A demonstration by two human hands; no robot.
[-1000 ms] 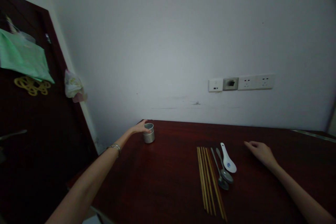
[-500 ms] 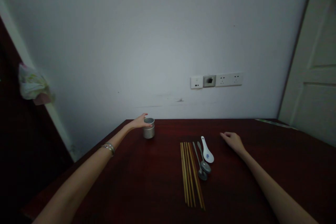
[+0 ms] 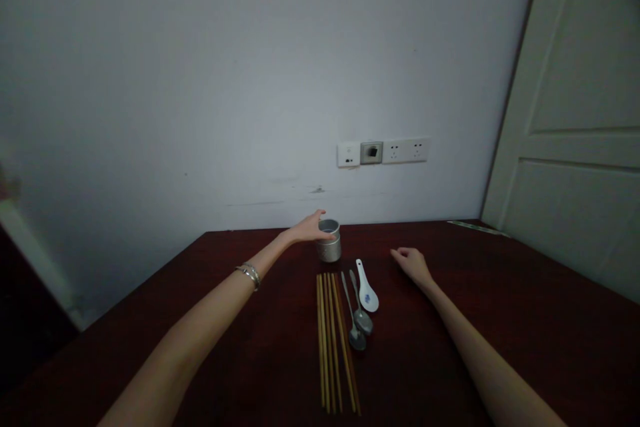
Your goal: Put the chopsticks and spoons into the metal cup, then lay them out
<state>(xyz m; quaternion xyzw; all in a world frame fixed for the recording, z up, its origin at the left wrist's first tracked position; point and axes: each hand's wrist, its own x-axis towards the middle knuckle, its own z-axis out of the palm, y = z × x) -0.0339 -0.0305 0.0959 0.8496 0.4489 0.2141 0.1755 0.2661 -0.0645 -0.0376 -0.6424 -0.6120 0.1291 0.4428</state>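
My left hand [image 3: 309, 229] grips the rim of a small round metal cup [image 3: 329, 251] that stands on the dark red table [image 3: 500, 320], just behind the cutlery. Several wooden chopsticks [image 3: 333, 340] lie side by side in front of the cup. Right beside them lie two metal spoons [image 3: 357, 320] and a white ceramic spoon [image 3: 367, 293] with a blue mark. My right hand [image 3: 413, 263] rests on the table to the right of the spoons, fingers loosely curled, holding nothing I can see.
A white wall with a row of power sockets [image 3: 383, 151] rises directly behind the table. A pale door [image 3: 575, 147] stands at the right. The table's left edge falls away to a dark floor area.
My left hand has slid the metal cup from the table's left side to a spot just behind the chopsticks and spoons. The view has swung to the right; the right hand stays near the spoons.
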